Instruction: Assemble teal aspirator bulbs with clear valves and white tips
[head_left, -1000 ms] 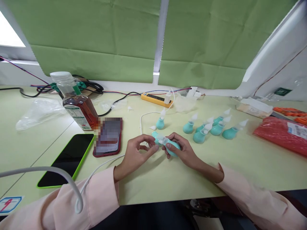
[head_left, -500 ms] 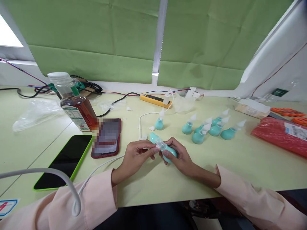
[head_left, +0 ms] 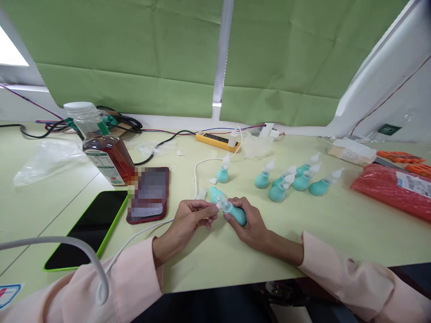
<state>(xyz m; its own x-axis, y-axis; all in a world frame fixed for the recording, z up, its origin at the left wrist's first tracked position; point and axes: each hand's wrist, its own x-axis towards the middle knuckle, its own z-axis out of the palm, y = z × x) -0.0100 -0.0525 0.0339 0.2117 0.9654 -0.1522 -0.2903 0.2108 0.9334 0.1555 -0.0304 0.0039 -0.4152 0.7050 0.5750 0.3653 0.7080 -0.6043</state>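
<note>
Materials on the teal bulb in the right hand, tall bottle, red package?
Teal bulb in the right hand: probably rubber or soft plastic, judging by its smooth, even surface and slight sheen.
Bottle: clear, glossy plastic or glass, can't tell which; reddish-brown liquid shows through.
Red package: likely thin, shiny plastic film, going by its wrinkles and highlights.

Teal rounded bulb (head_left: 238,216) in right hand (head_left: 252,224), tilted, clear neck (head_left: 228,206) leaning leftward, whitish piece (head_left: 219,205) at left hand (head_left: 191,220)
</note>
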